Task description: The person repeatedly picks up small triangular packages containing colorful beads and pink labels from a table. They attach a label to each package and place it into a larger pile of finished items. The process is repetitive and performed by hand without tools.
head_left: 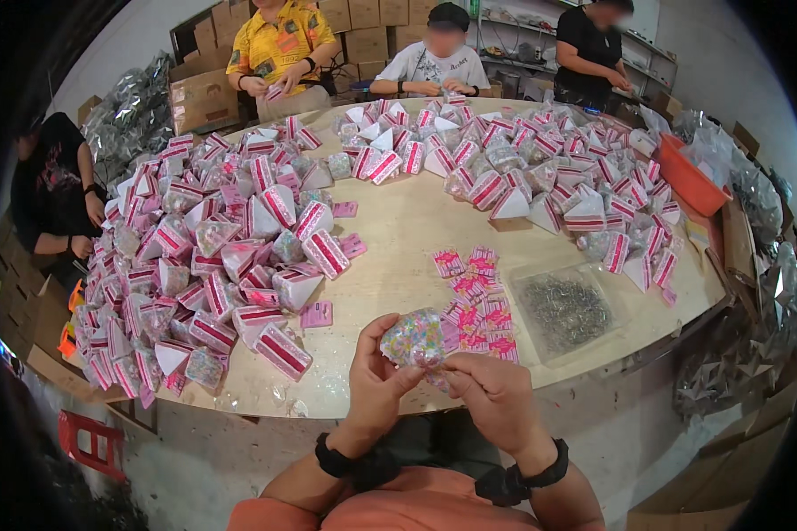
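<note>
My left hand is closed round a sprinkle-covered toy cake slice, held above the table's near edge with its multicoloured face up. My right hand pinches the slice's near right corner between thumb and fingers. Whatever small part may lie in that pinch is hidden. Just beyond my hands lies a cluster of small pink printed cards. A shallow clear tray of small metal pieces, too fine to make out singly, sits to the right of the cards.
Heaps of pink-and-white toy cake slices cover the left and far right of the pale table. An orange basket stands at the right edge. Several people work around the table. A red stool is at lower left.
</note>
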`<state>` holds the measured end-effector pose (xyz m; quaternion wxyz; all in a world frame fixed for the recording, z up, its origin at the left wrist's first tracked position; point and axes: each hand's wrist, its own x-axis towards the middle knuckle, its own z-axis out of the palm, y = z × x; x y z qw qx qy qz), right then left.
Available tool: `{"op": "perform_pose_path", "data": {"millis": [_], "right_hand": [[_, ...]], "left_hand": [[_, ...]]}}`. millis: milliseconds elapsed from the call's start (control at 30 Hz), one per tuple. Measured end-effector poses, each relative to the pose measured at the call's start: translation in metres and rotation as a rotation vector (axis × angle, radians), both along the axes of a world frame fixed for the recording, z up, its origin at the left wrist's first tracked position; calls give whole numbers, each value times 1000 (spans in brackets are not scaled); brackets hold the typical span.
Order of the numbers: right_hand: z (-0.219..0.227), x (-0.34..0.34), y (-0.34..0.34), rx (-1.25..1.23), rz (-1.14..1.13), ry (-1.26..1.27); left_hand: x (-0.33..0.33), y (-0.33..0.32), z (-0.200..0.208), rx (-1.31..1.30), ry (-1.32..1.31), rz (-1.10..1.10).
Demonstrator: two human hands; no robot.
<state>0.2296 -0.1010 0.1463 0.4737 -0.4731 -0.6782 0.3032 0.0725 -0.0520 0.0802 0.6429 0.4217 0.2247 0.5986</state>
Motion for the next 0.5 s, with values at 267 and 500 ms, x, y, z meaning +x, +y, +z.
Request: {"op": "perform_pose_path", "data": {"millis": [267, 500], "right_hand": [[2, -2, 1, 134, -51, -133], [-3, -1, 2, 166, -53, -171]], "left_hand": [[2, -3, 0, 201, 102, 140], [4, -5, 3, 255, 137, 164]]}}
